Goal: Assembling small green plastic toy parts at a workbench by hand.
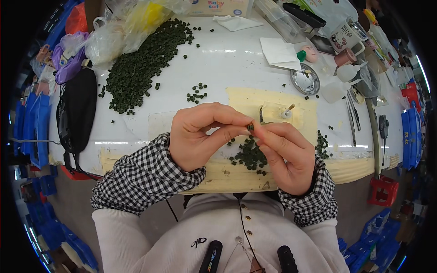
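Over the near part of the table, my left hand (195, 132) and my right hand (291, 157) meet fingertip to fingertip. Pinched between both thumbs and forefingers is a small dark green part (250, 128) with a coppery glint; the fingers cover most of it. Below the hands lies a loose heap of similar dark green parts (250, 155). Just beyond my right hand, a small upright peg (289, 109) stands in a pale block on yellowish sheeting (241, 95). A few more green parts (321, 146) are scattered to the right of that hand.
A large pile of dark green parts (143, 68) spreads across the far left, with a small cluster (196, 93) nearer. A black pouch (78, 111) lies at the left edge. Right are a round metal dish (305, 80), squeeze bottles (334, 91), tweezers (351, 119) and a mug (343, 38).
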Available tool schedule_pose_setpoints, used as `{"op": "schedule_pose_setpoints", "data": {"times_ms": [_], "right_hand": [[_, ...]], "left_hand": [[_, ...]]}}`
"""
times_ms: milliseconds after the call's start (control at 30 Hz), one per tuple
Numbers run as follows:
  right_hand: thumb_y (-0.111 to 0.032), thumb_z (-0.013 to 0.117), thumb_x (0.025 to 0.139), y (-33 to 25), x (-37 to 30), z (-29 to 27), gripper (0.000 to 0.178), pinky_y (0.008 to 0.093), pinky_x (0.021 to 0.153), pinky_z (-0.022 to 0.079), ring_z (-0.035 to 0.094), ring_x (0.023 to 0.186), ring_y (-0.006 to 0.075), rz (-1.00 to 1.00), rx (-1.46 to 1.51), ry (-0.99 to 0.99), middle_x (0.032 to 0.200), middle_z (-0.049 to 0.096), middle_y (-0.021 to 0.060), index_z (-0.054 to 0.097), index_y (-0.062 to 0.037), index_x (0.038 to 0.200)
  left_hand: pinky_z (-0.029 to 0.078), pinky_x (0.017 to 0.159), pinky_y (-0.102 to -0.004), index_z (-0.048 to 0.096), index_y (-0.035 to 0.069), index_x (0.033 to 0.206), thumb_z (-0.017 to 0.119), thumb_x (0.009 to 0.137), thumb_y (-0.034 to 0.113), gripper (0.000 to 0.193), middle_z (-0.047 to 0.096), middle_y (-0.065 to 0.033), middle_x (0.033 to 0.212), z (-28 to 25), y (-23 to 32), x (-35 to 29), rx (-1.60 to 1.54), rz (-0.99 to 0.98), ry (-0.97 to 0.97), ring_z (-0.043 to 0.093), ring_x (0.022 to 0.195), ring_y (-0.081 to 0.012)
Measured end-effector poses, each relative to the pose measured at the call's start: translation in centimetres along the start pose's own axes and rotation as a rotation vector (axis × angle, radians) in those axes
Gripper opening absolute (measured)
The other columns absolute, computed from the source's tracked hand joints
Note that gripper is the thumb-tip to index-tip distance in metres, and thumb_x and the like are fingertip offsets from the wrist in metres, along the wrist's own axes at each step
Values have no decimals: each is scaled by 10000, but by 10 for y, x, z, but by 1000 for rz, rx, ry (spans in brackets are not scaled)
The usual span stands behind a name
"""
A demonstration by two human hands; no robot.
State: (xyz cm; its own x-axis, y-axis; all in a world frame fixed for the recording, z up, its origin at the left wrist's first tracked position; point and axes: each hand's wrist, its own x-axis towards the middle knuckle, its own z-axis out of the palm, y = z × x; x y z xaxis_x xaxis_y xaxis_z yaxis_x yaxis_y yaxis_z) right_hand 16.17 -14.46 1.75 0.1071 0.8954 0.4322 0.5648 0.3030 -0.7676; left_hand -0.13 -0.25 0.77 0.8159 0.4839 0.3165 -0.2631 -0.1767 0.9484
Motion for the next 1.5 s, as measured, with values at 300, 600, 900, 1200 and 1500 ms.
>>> {"op": "schedule_pose_setpoints", "data": {"times_ms": [300,600,900,1200,1500], "right_hand": [[56,651,827,-1,-1,-1,403,279,744,513,628,851,226,34,17,-8,1030,630,129,629,3,1226],[55,659,821,-1,0,-1,407,286,742,516,630,850,231,34,0,-12,1020,631,129,631,2,1223],[44,676,821,-9,-1,-10,405,292,676,529,642,792,220,44,-258,77,987,632,140,623,22,1222],[39,661,842,-11,-11,-19,367,266,685,520,652,751,185,69,-291,126,905,659,123,635,16,1208],[34,628,868,-9,-19,-31,305,268,710,507,651,773,179,117,-301,250,851,672,127,655,19,1172]], "left_hand": [[543,846,-273,674,-24,1071,634,872,-68,207,691,-130,989,0,2,0,30,8,8,672,932,-168],[545,814,-263,675,-26,1062,642,865,-68,204,697,-133,970,0,0,1,105,58,8,681,894,-166],[537,721,-255,685,-24,1020,674,829,-74,198,703,-118,926,-6,0,8,291,-38,-132,674,828,-158],[509,685,-332,697,33,912,709,802,21,112,666,-86,814,-12,-10,9,586,95,-314,624,754,-244],[497,647,-309,700,14,910,710,829,97,116,637,-85,805,-57,-31,31,1138,90,123,610,762,-216]]}}
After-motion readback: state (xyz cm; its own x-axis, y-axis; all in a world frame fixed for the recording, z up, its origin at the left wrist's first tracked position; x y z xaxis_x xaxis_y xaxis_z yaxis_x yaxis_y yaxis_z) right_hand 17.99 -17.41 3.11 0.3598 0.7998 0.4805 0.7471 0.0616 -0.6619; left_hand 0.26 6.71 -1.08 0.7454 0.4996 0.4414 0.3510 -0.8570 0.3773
